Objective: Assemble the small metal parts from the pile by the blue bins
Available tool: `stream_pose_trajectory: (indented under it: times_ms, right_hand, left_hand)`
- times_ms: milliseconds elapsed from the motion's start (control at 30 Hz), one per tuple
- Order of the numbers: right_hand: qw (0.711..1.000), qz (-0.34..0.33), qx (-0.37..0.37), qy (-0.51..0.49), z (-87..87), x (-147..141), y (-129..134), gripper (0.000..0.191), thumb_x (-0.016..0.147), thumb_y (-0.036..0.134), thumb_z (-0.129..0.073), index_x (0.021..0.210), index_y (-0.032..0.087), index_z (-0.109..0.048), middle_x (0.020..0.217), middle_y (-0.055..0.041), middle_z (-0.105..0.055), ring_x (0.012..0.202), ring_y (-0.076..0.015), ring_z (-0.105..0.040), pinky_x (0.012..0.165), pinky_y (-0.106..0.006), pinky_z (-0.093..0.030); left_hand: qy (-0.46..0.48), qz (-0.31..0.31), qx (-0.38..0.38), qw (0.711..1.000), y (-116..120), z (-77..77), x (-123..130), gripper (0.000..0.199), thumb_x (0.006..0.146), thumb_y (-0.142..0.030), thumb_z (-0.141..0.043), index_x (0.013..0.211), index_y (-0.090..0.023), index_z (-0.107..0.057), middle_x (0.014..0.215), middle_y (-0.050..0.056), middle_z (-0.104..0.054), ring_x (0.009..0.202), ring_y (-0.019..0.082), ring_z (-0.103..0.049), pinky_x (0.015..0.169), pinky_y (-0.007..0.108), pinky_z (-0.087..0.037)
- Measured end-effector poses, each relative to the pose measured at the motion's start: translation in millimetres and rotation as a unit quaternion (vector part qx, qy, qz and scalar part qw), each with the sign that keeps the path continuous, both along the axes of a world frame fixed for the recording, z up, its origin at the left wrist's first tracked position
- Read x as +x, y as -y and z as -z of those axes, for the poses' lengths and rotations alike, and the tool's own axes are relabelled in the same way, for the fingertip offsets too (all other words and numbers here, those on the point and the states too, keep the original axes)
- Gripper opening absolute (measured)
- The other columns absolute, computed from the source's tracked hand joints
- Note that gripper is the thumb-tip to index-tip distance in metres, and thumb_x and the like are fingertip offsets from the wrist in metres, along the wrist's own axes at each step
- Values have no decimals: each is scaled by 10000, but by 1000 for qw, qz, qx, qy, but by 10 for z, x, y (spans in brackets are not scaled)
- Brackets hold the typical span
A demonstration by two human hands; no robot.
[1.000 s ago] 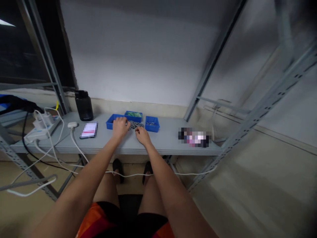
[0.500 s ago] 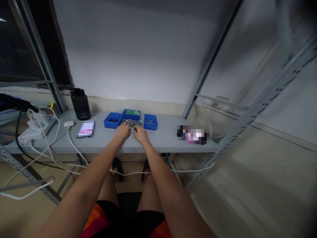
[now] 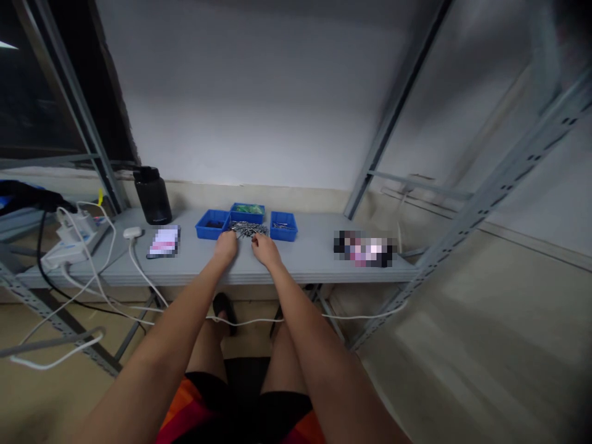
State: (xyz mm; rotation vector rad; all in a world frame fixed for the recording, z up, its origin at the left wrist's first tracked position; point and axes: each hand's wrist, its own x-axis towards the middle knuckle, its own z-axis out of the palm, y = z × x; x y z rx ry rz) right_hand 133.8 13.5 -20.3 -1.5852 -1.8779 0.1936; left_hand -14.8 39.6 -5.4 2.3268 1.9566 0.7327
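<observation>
A pile of thin, shiny metal pieces (image 3: 248,228), too small to name, lies on the grey shelf top (image 3: 305,253) among three blue bins. My left hand (image 3: 226,246) is closed at the pile's near left edge; what its fingers hold is hidden. At the near right edge, my right hand (image 3: 266,250) is pinched, with a small dark bit at the fingertips that I cannot make out. The left bin (image 3: 207,234) contains dark small parts, the back bin (image 3: 253,218) something green, and the right bin (image 3: 284,235) a few thin metal pieces.
A black bottle (image 3: 153,198) stands at the back left, beside a blurred phone (image 3: 164,242) and a white charger (image 3: 132,232). Cables run from a power strip (image 3: 76,243) at far left. Blurred items (image 3: 363,248) lie on the right. Metal uprights (image 3: 393,120) frame the shelf.
My left hand has drawn back slightly from the pile, its fingers now curled in. My right hand stays pinched at the pile's edge. The view has shifted a little.
</observation>
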Motion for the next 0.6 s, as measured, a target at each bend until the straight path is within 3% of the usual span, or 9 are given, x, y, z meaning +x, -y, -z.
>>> stream_pose_trajectory:
  times_ms: [233,433,600]
  right_hand:
    - [1000,-5,8,-6,3,9,2,243,869,129,-489,1022,195,-666,1064,-98,-687,1002,-225,-616,924,-341,-471]
    - [998,-52,28,-2,17,21,14,294,896,158,-491,1134,207,-656,1101,-87,-688,1002,-205,-620,918,-320,-469]
    - [998,-65,15,13,21,38,3,221,911,198,-502,1008,208,-700,1026,-80,-713,951,-204,-634,871,-312,-480]
  left_hand:
    - [85,0,26,996,104,50,-79,331,812,-44,-482,1088,-155,-628,930,139,-729,897,253,-680,788,308,-493]
    - [134,130,24,982,142,142,-70,168,837,-118,-531,991,-177,-569,905,76,-697,823,197,-654,764,275,-471]
    - [133,151,22,979,97,191,-79,138,824,-110,-533,937,-182,-569,862,66,-678,808,197,-627,766,292,-461]
